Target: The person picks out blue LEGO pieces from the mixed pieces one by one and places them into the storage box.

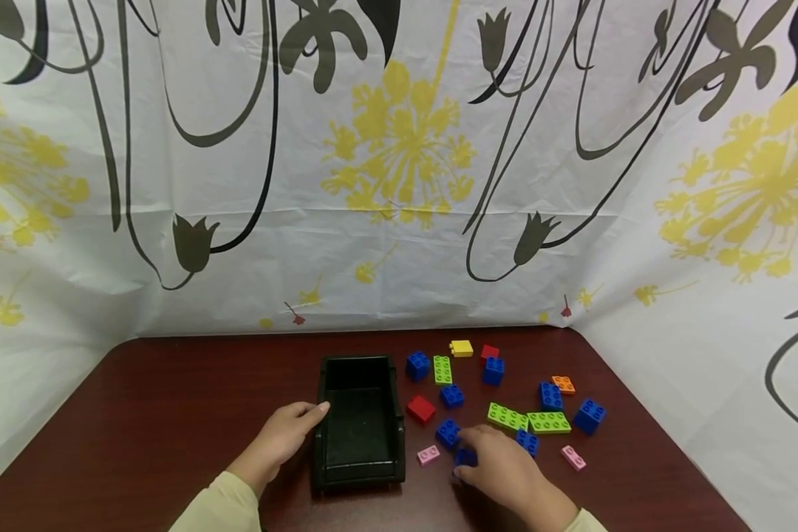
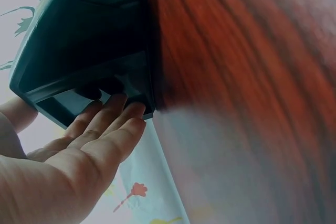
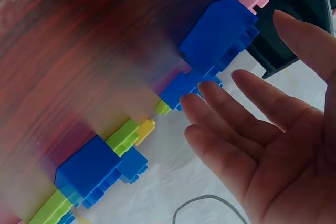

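Note:
A black open-topped plastic bin (image 1: 359, 421) stands on the dark wood-grain table. My left hand (image 1: 291, 432) holds its left side, thumb over the rim; in the left wrist view the fingers (image 2: 107, 119) lie against the outer wall. To the right of the bin, my right hand (image 1: 505, 469) hovers over a blue toy building block (image 1: 465, 458), which it partly hides. In the right wrist view its fingers are spread and slightly bent beside the large blue block (image 3: 218, 35), with a gap showing. A pink block (image 1: 428, 454) lies between bin and right hand.
Several more blocks lie scattered to the right: a red block (image 1: 421, 409), green blocks (image 1: 549, 423), a yellow block (image 1: 462, 349), an orange block (image 1: 563, 384), a blue block (image 1: 589, 416). A patterned white cloth (image 1: 386, 281) hangs behind the table (image 1: 193, 391).

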`<state>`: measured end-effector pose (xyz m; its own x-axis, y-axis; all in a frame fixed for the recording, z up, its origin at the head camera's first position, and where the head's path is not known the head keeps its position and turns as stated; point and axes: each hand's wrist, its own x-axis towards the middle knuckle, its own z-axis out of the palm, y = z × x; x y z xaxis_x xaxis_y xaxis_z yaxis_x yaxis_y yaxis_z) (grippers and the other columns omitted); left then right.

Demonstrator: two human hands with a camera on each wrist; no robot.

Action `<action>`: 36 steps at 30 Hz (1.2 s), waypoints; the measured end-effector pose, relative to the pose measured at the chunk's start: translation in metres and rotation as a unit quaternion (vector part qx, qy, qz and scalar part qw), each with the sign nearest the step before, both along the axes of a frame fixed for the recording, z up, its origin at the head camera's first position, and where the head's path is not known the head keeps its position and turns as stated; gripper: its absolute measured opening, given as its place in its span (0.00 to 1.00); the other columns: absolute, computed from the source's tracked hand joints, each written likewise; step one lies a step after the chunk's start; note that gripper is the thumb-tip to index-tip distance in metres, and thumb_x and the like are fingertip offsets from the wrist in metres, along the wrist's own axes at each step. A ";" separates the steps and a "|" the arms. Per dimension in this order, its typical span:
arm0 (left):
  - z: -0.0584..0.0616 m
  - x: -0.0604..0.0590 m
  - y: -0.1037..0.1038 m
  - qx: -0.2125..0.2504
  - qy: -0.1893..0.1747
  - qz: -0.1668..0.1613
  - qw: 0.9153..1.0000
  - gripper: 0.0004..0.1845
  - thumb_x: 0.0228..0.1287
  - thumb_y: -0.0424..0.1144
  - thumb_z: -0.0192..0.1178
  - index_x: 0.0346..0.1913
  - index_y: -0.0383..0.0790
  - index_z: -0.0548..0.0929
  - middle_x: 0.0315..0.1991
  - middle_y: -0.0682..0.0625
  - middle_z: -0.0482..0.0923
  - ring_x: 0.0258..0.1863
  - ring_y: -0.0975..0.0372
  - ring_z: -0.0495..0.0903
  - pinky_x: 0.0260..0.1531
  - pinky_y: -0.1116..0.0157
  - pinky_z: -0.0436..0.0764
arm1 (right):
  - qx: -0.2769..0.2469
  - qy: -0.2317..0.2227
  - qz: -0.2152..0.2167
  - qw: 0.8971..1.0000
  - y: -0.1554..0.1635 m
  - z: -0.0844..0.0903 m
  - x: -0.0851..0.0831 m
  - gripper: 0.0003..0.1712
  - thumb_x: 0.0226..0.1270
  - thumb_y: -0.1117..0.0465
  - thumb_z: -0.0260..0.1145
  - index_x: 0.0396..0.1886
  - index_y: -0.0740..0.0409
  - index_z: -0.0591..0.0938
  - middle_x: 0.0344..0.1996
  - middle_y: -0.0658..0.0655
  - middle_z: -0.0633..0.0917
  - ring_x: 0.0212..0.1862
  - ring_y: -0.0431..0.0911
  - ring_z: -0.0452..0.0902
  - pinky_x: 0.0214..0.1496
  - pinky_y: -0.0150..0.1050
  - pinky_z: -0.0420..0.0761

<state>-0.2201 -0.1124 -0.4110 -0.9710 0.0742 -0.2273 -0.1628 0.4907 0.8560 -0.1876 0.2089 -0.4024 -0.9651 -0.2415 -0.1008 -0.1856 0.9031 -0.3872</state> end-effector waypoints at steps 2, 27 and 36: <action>0.000 0.001 0.000 0.002 0.001 0.002 1.000 0.34 0.71 0.59 0.49 0.59 0.28 0.75 0.58 0.34 0.74 0.59 0.40 0.72 0.52 0.44 0.74 | 0.001 -0.005 0.004 1.000 0.000 -0.001 0.000 0.22 0.52 0.57 0.76 0.46 0.62 0.84 0.44 0.59 0.84 0.46 0.54 0.81 0.47 0.57 0.80; -0.003 0.006 0.002 0.034 -0.002 0.022 0.999 0.40 0.68 0.64 0.49 0.59 0.26 0.75 0.58 0.32 0.73 0.60 0.39 0.70 0.53 0.43 0.73 | 0.006 -0.019 0.021 1.000 -0.003 -0.005 -0.005 0.11 0.53 0.65 0.75 0.37 0.61 0.85 0.33 0.54 0.85 0.37 0.48 0.81 0.40 0.53 0.82; -0.006 0.005 0.003 0.037 0.004 0.024 0.999 0.37 0.69 0.62 0.50 0.58 0.27 0.75 0.57 0.33 0.74 0.58 0.40 0.71 0.52 0.44 0.74 | 0.007 -0.006 0.018 1.000 -0.005 0.003 -0.004 0.15 0.54 0.61 0.75 0.40 0.63 0.85 0.39 0.58 0.86 0.44 0.53 0.82 0.46 0.56 0.80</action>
<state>-0.2154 -0.1097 -0.4173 -0.9754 0.0434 -0.2161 -0.1788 0.4174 0.8909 -0.1913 0.2038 -0.3993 -0.9543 -0.2750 -0.1166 -0.2137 0.9012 -0.3770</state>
